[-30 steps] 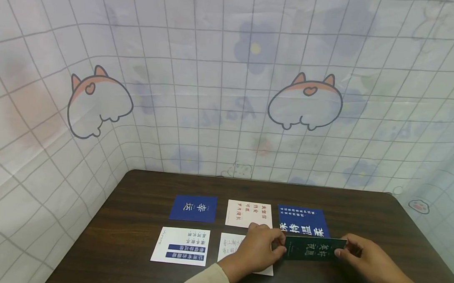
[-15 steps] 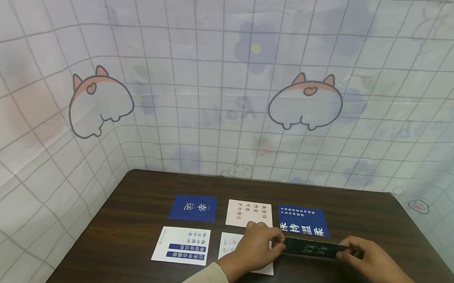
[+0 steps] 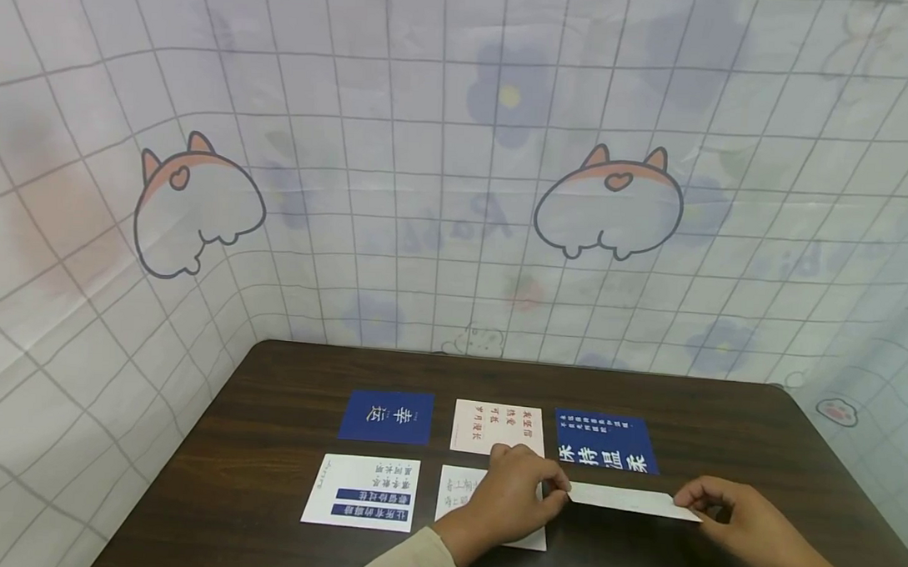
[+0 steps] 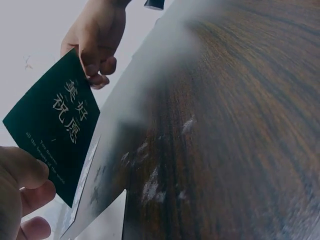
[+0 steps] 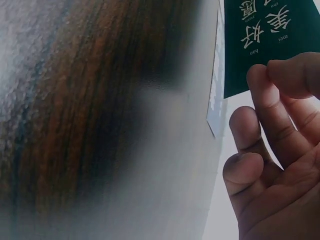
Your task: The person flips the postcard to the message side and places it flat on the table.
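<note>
Both hands hold one card between them over the front right of the table. Its white back (image 3: 630, 500) faces up in the head view, foreshortened to a narrow strip. Its dark green face (image 4: 52, 125), printed with pale characters, shows in the left wrist view. My left hand (image 3: 517, 496) pinches the left end between thumb and fingers, over a white card (image 3: 452, 494) that it partly hides. At the opposite end my right hand (image 3: 749, 523) pinches a corner; in the right wrist view the thumb and index finger (image 5: 262, 85) meet at the green card's edge.
Behind the hands lie a pale card with red print (image 3: 497, 427) and a blue card (image 3: 606, 439). Further left are another blue card (image 3: 387, 416) and a white card with blue bands (image 3: 362, 490). A patterned curtain (image 3: 442, 191) rises behind the dark wooden table (image 3: 216, 442).
The held card has tilted: its green face showed in the head view, then narrowed, and now the white back shows. Both hands keep nearly the same places; the lying cards have not moved.
</note>
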A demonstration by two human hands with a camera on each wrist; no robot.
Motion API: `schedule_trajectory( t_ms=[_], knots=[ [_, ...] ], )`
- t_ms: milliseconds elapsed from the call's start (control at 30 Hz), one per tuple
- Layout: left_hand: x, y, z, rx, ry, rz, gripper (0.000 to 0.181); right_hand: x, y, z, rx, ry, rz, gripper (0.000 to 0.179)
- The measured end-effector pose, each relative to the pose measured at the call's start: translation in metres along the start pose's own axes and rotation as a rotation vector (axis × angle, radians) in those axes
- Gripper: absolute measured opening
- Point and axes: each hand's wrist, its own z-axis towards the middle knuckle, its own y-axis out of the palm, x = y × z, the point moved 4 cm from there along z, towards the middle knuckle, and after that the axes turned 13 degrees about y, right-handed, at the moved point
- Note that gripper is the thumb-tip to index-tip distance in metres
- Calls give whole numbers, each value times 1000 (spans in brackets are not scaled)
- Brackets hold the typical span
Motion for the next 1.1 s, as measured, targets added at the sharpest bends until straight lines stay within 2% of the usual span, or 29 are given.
schedule_trajectory(
  t_ms=[133, 300, 433, 767, 1100],
  knots=[
    [1, 0, 0, 0, -6, -9, 11, 0, 0, -1, 7, -10, 2, 15],
    [1, -1, 0, -6, -14, -62, 18, 1, -1, 0, -25, 48, 8, 11],
    [1, 0, -1, -19, -12, -74, 17, 0, 1, 1, -46, 68, 10, 7],
    [2, 3, -4, -83, 2, -47, 7, 1, 8, 2, -56, 30, -17, 21],
    [5, 7, -7, -126, 0, 35, 7, 0, 17, 0, -21, -41, -42, 22]
  ],
)
